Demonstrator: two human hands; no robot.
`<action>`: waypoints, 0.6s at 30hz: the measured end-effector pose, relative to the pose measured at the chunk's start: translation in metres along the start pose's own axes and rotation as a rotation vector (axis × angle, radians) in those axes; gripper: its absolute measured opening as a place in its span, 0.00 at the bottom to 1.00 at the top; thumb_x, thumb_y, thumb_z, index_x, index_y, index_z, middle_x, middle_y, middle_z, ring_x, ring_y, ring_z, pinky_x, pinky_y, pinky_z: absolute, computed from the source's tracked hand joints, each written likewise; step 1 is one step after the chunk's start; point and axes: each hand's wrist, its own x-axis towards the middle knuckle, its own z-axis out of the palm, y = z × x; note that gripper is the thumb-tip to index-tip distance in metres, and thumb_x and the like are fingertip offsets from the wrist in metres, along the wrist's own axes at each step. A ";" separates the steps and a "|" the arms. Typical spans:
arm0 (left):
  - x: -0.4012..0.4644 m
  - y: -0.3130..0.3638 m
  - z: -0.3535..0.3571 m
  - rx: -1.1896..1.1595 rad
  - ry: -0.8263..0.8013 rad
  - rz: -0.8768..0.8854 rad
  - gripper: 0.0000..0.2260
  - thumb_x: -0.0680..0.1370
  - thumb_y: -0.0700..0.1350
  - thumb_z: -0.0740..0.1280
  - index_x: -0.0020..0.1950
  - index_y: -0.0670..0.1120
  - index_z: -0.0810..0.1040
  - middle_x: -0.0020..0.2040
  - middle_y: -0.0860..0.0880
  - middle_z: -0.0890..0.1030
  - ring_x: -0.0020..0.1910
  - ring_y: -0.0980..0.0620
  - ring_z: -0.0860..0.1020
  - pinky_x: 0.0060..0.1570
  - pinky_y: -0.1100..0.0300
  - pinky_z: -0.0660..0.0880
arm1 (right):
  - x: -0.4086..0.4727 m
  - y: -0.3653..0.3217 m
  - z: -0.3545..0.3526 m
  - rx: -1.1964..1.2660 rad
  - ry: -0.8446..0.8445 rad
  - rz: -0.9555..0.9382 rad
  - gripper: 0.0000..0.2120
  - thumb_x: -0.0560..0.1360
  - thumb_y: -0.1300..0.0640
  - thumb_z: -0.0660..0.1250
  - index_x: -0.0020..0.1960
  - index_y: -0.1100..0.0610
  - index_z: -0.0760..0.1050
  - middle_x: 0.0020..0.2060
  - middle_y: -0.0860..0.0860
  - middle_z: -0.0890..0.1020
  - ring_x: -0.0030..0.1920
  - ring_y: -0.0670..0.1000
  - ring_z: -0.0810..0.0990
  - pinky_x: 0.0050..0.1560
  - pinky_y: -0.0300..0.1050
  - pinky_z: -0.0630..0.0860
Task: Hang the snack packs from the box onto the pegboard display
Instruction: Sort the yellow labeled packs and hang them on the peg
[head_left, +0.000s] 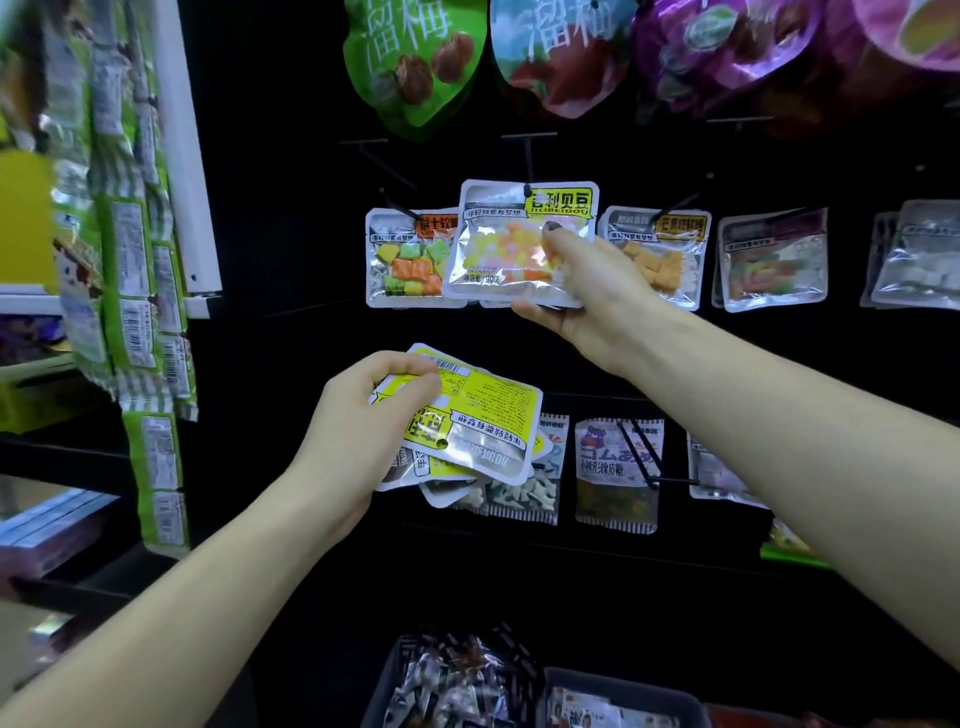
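Both forearms are bare and reach up from the bottom of the frame toward the middle. The left arm enters from the lower left corner and goes up to the right; the left hand is a little left of the centre, with its back to the camera, and its fingers and thumb are curled round what it holds. The right arm enters from the lower right edge and goes up to the left; the right hand is higher, just above the centre, the thumb pressed in front and the fingers behind in a pinch.
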 end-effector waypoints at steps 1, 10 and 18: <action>-0.001 0.001 0.000 0.000 -0.003 0.004 0.02 0.77 0.48 0.75 0.48 0.55 0.86 0.56 0.49 0.86 0.59 0.40 0.83 0.65 0.33 0.76 | 0.000 0.000 0.000 -0.012 0.008 0.004 0.08 0.83 0.52 0.66 0.58 0.54 0.72 0.67 0.55 0.77 0.54 0.56 0.83 0.37 0.45 0.83; 0.006 0.009 0.004 0.010 -0.030 0.058 0.06 0.79 0.45 0.73 0.45 0.55 0.86 0.51 0.51 0.86 0.55 0.42 0.84 0.64 0.37 0.78 | 0.041 0.010 0.002 -0.028 0.165 0.051 0.24 0.82 0.54 0.69 0.75 0.59 0.69 0.73 0.54 0.68 0.52 0.55 0.78 0.39 0.48 0.85; 0.014 0.010 0.004 0.001 -0.056 0.078 0.03 0.79 0.46 0.74 0.47 0.54 0.86 0.52 0.47 0.86 0.53 0.40 0.85 0.60 0.35 0.80 | 0.080 0.023 -0.005 -0.066 0.253 0.045 0.23 0.82 0.52 0.68 0.72 0.62 0.70 0.70 0.56 0.72 0.43 0.53 0.80 0.37 0.46 0.85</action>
